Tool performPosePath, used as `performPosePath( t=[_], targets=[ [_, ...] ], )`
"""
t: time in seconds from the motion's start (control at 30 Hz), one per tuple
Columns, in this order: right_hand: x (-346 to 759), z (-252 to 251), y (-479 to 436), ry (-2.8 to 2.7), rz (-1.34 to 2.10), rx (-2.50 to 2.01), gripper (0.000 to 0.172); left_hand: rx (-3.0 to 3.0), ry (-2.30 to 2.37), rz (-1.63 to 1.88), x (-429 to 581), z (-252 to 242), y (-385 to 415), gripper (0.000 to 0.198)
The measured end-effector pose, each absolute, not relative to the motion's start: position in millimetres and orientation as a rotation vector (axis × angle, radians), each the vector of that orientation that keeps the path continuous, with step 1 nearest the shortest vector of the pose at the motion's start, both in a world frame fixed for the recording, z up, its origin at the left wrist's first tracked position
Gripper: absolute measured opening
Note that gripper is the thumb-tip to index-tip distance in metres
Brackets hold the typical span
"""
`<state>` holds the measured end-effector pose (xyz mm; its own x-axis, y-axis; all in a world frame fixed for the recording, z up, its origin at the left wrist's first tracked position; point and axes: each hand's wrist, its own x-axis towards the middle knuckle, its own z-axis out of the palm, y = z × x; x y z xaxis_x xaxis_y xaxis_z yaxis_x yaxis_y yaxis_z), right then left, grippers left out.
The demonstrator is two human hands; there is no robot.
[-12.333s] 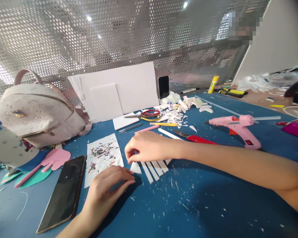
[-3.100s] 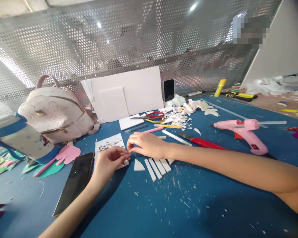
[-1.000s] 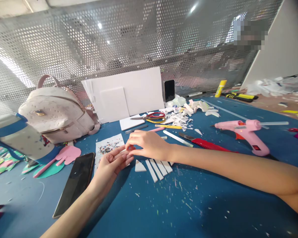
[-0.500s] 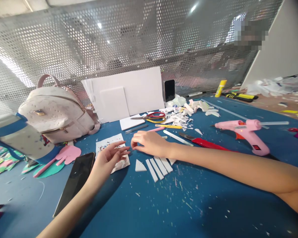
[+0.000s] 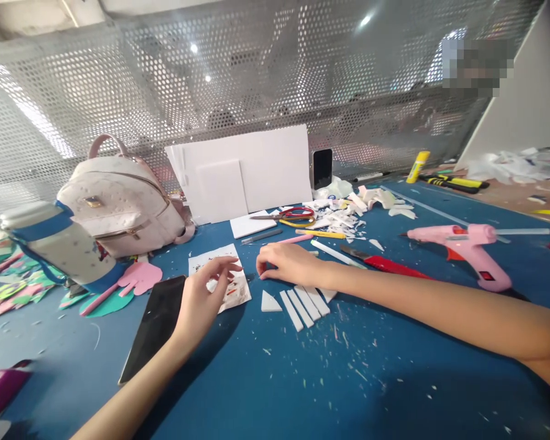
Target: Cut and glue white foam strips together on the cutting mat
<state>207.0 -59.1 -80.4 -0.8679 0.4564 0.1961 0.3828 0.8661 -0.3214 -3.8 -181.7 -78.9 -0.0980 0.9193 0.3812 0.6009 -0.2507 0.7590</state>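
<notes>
My left hand point(image 5: 207, 287) hovers beside a small paper point(image 5: 244, 291) strewn with dark and reddish bits. Its fingers are bent and apart, and nothing shows in them. My right hand point(image 5: 291, 263) is low over the table, fingers loosely curled downward with a gap inside the curve. No object is visible in it. Just nearer to me than the right hand lie several white foam strips point(image 5: 297, 308) side by side, and a white foam triangle point(image 5: 270, 302). Left of my left hand, partly behind the wrist, is a dark phone point(image 5: 153, 324).
Beyond the hands are scissors point(image 5: 297, 215), a yellow pen point(image 5: 323, 234), white scraps point(image 5: 341, 217) and upright white boards point(image 5: 275, 168). At right lie a red-handled knife point(image 5: 389, 264) and a pink glue gun point(image 5: 476, 244). A backpack point(image 5: 119, 201) and tilted bottle point(image 5: 64, 244) stand left.
The view has shifted, so things appear farther right. My left hand's fingers are more bent and slightly farther from the right hand. The right hand keeps nearly the same pose.
</notes>
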Motion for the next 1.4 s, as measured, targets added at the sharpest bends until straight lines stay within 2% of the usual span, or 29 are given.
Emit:
performPosePath(
  t=[0.47, 1.17, 1.4],
  targets=[
    [183.3, -67.0, -61.7, -2.916, 0.322, -0.665, 0.024, 1.845, 1.597, 1.358, -7.3, -74.5, -179.6, 0.026],
    [175.8, -70.2, -64.4, -2.857, 0.246, -0.669, 0.025, 1.858, 1.568, 1.394, -15.1, -76.5, -175.8, 0.025],
    [182.4, -77.7, -60.9, -2.858, 0.250, -0.592, 0.024, 1.870, 1.574, 1.385, -16.5, -79.0, -175.5, 0.018]
  ],
)
